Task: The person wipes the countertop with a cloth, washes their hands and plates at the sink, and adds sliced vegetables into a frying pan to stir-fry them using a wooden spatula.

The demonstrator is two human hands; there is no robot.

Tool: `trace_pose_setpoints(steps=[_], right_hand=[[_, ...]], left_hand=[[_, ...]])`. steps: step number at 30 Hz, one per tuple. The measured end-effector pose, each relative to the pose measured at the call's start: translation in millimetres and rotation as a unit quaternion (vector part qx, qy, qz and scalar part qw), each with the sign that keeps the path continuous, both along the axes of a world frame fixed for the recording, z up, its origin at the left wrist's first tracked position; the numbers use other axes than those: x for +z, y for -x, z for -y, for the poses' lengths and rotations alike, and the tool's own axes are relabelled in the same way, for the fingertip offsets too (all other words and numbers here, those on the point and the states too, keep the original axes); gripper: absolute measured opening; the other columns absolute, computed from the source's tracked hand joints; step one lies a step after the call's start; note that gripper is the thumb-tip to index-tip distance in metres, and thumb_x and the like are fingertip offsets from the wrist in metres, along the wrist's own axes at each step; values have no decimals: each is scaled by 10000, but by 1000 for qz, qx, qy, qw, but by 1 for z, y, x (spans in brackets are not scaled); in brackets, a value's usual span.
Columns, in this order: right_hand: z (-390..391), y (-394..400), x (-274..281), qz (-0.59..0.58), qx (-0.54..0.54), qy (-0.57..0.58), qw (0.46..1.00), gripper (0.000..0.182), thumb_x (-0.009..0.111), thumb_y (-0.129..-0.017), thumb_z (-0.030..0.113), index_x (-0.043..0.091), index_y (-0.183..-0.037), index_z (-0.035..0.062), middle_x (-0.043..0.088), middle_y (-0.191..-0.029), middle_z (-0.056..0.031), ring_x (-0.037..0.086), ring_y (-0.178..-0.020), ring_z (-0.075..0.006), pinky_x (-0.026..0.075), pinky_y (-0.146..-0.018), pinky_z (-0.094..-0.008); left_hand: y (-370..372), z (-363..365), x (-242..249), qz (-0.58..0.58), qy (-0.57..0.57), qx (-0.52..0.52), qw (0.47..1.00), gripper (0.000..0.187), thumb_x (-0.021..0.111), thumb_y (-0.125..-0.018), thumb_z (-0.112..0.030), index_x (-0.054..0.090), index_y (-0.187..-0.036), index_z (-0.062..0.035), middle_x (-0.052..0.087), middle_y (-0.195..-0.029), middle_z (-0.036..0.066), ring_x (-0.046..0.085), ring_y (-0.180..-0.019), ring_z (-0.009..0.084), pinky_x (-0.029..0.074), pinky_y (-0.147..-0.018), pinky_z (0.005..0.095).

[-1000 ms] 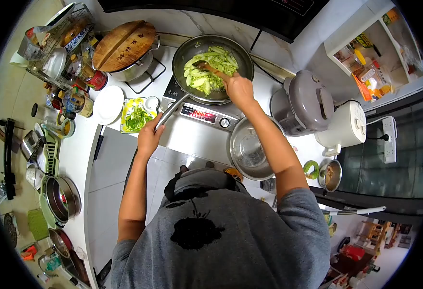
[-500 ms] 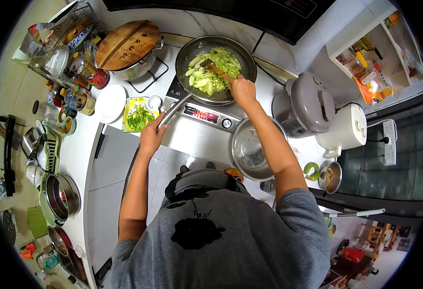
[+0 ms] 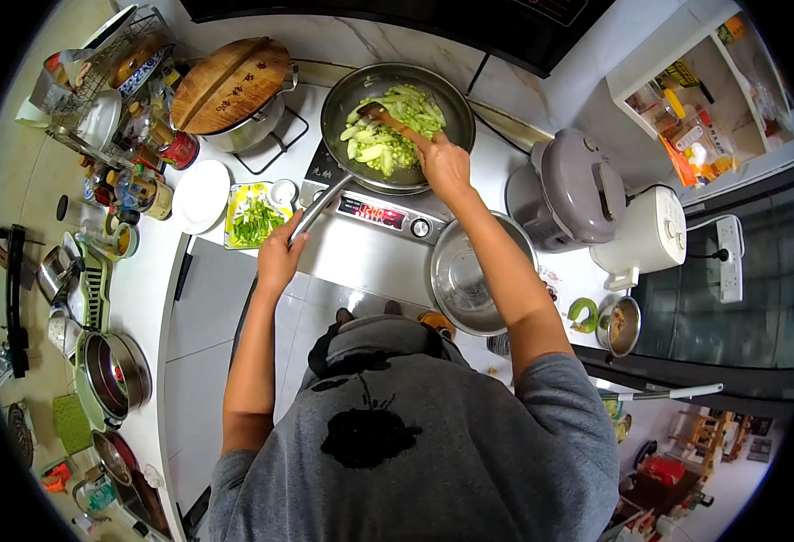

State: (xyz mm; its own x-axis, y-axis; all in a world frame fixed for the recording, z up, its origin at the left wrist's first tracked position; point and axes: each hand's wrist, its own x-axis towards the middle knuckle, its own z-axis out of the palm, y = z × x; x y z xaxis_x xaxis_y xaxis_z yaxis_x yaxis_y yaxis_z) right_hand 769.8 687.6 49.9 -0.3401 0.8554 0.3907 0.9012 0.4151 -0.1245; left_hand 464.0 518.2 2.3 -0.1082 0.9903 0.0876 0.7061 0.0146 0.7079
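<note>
A dark frying pan (image 3: 456,104) sits on the induction cooker (image 3: 388,217), whose red display is lit. My left hand (image 3: 280,257) is closed around the end of the pan's metal handle (image 3: 325,203). Inside the pan lie pale green vegetable pieces (image 3: 379,149), sliced and chopped small. My right hand (image 3: 445,167) grips a wooden spatula (image 3: 401,128), its blade among the pieces toward the pan's left side. Just left of the handle is a yellow-patterned dish (image 3: 257,190) with chopped greens (image 3: 255,223) and a small white bowl (image 3: 283,192).
A white plate (image 3: 201,197) and a pot with a wooden lid (image 3: 230,86) stand on the left. Under my right forearm is a metal basin (image 3: 469,275). Farther right are a grey pressure cooker (image 3: 569,190), a white appliance (image 3: 645,235) and a small metal bowl (image 3: 620,325).
The spatula blade has moved slightly left and up through the vegetables, with my right hand following. The whole view has shifted a little. My left hand still holds the pan handle.
</note>
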Motion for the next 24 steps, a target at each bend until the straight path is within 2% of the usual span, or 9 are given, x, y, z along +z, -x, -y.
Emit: trace_pose_setpoints(steps=[5,8,11,13,14,17,21,22,24], right_hand=[[-11,-6,-21,30,-24,30,999,392,602,-885,218,620,-1241,380,621,-799,-166,656,-648,-327,524,-562,-440],[-6,-15,13,50,-30,23,998,394,601,-873,196,637,-1219,382,628,-797,-154,657,-652,-320,523,-567,-448],[-1,-41,38,101,-48,-12,994,341,542,-843,124,717,-1102,259,657,-820,-142,672,-628,-297,535,-544,-410],[25,-48,92,147,-64,6,987,211,552,-834,135,743,-922,126,680,-821,-141,687,-662,-293,540,-559,-408],[24,-54,95,184,-91,17,979,184,567,-825,149,728,-832,62,690,-793,-141,694,-690,-285,546,-574,-397],[9,-62,83,197,-84,48,976,181,575,-815,146,735,-844,68,686,-749,-140,697,-696,-285,549,-582,-384],[-30,-49,36,92,-18,-66,993,168,581,-802,144,728,-771,69,666,-758,-135,679,-658,-295,538,-572,-411],[-41,-48,37,98,-11,-61,993,145,598,-816,176,726,-873,138,661,-768,-132,670,-657,-300,536,-580,-417],[-59,-47,37,112,4,-47,993,252,631,-844,240,722,-1076,276,651,-790,-125,653,-655,-309,533,-595,-429]], left_hand=[[3,0,-3,13,-13,-5,1000,438,660,-887,-202,589,-1309,-106,668,-971,172,631,-776,287,498,-720,360],[3,0,-4,19,-5,-3,1000,443,660,-886,-195,585,-1314,-111,667,-972,170,631,-781,291,499,-727,362],[0,1,3,17,-3,1,1000,440,659,-884,-191,587,-1313,-118,668,-974,168,636,-789,295,500,-734,370],[0,2,4,5,-5,7,1000,436,658,-883,-188,591,-1309,-118,670,-987,168,640,-803,300,502,-742,374],[-1,2,3,-1,-7,8,1000,434,657,-883,-187,592,-1307,-118,670,-993,169,642,-810,302,503,-745,377],[-2,1,2,11,-4,15,1000,429,655,-883,-183,595,-1302,-114,671,-1012,175,647,-838,313,505,-758,380],[0,0,1,6,-4,1,1000,436,656,-885,-185,589,-1309,-107,671,-1020,180,646,-833,316,506,-752,376],[-1,0,5,6,2,0,1000,438,656,-885,-185,588,-1310,-103,671,-1027,182,647,-835,316,506,-753,375],[-2,1,11,9,18,-1,1000,440,657,-886,-186,585,-1311,-95,670,-1042,187,649,-839,317,506,-753,375]])
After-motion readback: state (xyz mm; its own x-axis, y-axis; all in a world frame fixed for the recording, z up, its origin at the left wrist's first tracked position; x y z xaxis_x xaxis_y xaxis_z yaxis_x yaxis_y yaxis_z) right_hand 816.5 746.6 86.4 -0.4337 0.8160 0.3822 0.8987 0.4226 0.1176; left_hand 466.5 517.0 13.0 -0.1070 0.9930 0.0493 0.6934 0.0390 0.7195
